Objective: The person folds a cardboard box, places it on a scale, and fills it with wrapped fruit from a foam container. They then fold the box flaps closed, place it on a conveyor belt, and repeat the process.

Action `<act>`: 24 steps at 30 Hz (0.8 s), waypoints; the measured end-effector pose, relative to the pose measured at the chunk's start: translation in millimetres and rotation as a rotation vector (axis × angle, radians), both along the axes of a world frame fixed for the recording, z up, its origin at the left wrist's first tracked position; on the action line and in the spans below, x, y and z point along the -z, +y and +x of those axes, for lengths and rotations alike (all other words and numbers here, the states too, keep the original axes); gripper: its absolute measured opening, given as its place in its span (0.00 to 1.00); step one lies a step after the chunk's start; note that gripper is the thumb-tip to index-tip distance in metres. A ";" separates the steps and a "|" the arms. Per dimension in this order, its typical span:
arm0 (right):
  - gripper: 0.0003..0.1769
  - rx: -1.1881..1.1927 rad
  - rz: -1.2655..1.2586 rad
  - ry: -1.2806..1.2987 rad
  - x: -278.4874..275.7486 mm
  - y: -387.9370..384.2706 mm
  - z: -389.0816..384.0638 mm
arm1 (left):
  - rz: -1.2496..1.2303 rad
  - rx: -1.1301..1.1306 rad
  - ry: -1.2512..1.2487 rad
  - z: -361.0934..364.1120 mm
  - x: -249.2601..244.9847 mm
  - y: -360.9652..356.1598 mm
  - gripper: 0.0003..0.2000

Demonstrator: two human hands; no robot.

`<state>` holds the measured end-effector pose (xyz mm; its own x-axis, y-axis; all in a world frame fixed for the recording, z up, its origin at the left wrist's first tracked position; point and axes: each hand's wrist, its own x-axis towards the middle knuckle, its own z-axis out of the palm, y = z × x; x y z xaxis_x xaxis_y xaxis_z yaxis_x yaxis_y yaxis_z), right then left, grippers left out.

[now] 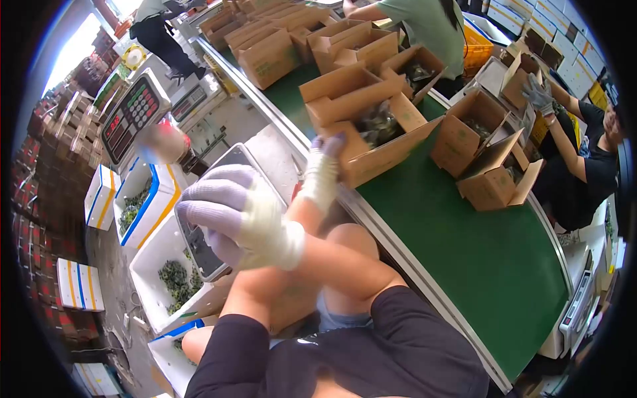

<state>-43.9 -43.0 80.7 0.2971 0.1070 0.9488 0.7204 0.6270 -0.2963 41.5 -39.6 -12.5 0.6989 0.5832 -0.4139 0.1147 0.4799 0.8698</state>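
Note:
My arms cross in front of me, both hands in white gloves with lilac fingers. My left hand [322, 174] reaches to the near left corner of an open cardboard box [375, 162] on the belt. Its fingers are stretched along the box's side, touching or almost touching it; motion blurs them. Dark items in clear wrapping [381, 126] lie inside the box. My right hand [242, 215] is above the scale's platform [199, 242], fingers loosely bent and apart, with nothing seen in it. The palm is hidden.
A green conveyor belt [458, 265] with a metal edge runs along my right, carrying several open boxes [269, 60]. A scale display [133, 113] and foam boxes of dark green produce [178, 282] are on my left. A gloved co-worker [577, 139] handles a box across the belt; another person [424, 30] stands beyond.

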 end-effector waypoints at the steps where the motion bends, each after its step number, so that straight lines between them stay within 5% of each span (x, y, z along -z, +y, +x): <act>1: 0.25 0.021 -0.067 -0.023 9.7 14.1 4.2 | 0.343 0.121 0.129 12.0 17.6 6.5 0.41; 2: 0.25 0.038 -0.146 -0.052 18.6 23.7 10.4 | 0.674 0.236 0.251 21.2 35.9 11.9 0.42; 6: 0.24 -0.013 -0.197 0.049 32.7 41.6 25.2 | 0.495 0.107 0.003 6.0 68.4 35.9 0.38; 8: 0.24 -0.048 -0.200 0.053 31.1 43.9 22.3 | 0.443 0.054 -0.093 -31.1 54.2 33.3 0.29; 16: 0.13 -0.217 -0.234 0.090 35.0 61.6 -25.8 | 0.335 0.031 -0.087 -263.2 124.7 17.9 0.12; 19: 0.10 -0.268 -0.506 -0.100 38.1 54.1 -49.9 | 0.601 -0.177 0.221 -355.1 233.7 46.5 0.15; 20: 0.09 -0.287 -0.635 -0.191 43.0 54.1 -58.3 | 0.540 -0.327 0.335 -369.1 236.2 48.6 0.16; 23: 0.12 -0.491 -1.144 -0.362 87.5 59.1 -71.7 | 0.825 -0.265 0.848 -418.3 236.2 63.0 0.30; 24: 0.13 -0.554 -1.330 -0.415 114.0 65.9 -68.3 | 0.719 -0.230 1.060 -423.2 219.8 62.3 0.34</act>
<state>-112.3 22.9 -33.4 -0.3274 0.9419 0.0753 0.6615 0.2853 -0.6936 -381.7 22.8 -232.2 0.0813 0.9659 -0.2458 0.8780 0.0473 0.4764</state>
